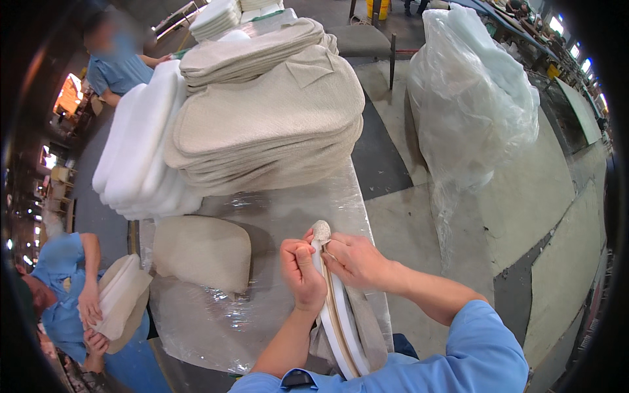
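Observation:
Held edge-up against my body is a long cushion, with white padding bands along both sides of a tan strip and beige fabric on its outer side. My left hand is closed at its far end, the thumb bent toward the fabric. My right hand pinches the beige fabric from the other side, near the rounded fabric tip. The fingertips partly hide the edge they grip. Left of my hands, a beige fabric piece lies on the plastic-covered table.
Beyond my hands rises a stack of beige cushion pieces, beside a pile of white pads. A large clear plastic bag of white material stands right of the table. One co-worker handles a beige piece at left; another stands farther back.

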Demonstrator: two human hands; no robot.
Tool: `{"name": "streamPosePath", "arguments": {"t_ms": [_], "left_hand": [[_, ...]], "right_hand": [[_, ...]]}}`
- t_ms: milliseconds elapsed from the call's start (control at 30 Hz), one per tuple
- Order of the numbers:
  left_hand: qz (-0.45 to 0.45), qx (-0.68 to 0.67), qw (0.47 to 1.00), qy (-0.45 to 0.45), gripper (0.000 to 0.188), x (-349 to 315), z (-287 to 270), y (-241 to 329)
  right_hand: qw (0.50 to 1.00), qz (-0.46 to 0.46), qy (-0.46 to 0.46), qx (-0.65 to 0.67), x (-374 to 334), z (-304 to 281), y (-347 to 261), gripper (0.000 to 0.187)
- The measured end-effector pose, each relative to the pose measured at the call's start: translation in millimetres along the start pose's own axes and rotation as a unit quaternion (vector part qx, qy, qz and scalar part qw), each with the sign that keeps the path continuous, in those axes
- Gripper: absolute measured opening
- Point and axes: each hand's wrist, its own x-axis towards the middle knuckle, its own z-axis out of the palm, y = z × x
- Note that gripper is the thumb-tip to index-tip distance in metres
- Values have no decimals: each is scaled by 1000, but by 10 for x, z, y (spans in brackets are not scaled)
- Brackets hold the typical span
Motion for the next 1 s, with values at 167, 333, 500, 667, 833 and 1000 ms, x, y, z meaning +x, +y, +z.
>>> {"name": "streamPosePath", "arguments": {"t_ms": [167,333,500,667,833,1000], "left_hand": [[-29,40,999,-3,20,174,17,41],[-46,181,976,-111,35,233,35,29],[-78,186,976,-77,29,112,-37,-22],[-82,123,988,-52,28,44,-26,-66],[-80,114,988,-64,26,46,-1,-67],[-119,47,990,-57,26,96,-62,-12]], "right_hand": [[989,14,30,145,-53,122,181,22],[795,114,327,497,167,625,973,43],[805,65,201,555,396,732,765,58],[868,40,92,487,421,540,841,57],[935,29,-38,351,593,213,816,43],[977,-3,-122,177,819,22,460,35]]}}
